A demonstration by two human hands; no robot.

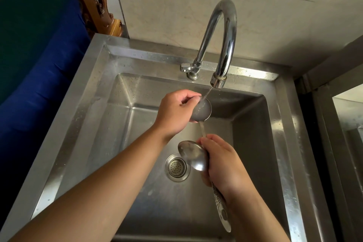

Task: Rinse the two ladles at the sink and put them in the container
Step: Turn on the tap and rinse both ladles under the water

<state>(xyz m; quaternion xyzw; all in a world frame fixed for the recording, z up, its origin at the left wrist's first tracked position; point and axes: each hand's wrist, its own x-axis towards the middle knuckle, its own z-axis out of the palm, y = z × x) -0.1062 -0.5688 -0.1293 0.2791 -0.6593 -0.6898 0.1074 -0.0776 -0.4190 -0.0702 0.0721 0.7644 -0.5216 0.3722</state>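
Note:
Two steel ladles are held over the steel sink [82,116]. My left hand [174,112] grips the bowl of the first ladle [203,109], with its fingers curled over the rim, right under the running stream from the tap [222,45]. That ladle's handle runs down into my right hand [224,165]. My right hand is closed on both handles, and the second ladle's bowl [193,155] sticks out to its left above the drain [176,167]. A patterned handle end [223,210] pokes out below my right wrist. No container is in view.
The tap lever [185,68] sits left of the tap's base. A tiled wall stands behind the sink. A blue and green cloth-covered surface [33,65] and carved wooden furniture [96,0] lie to the left. A steel unit [345,124] adjoins on the right.

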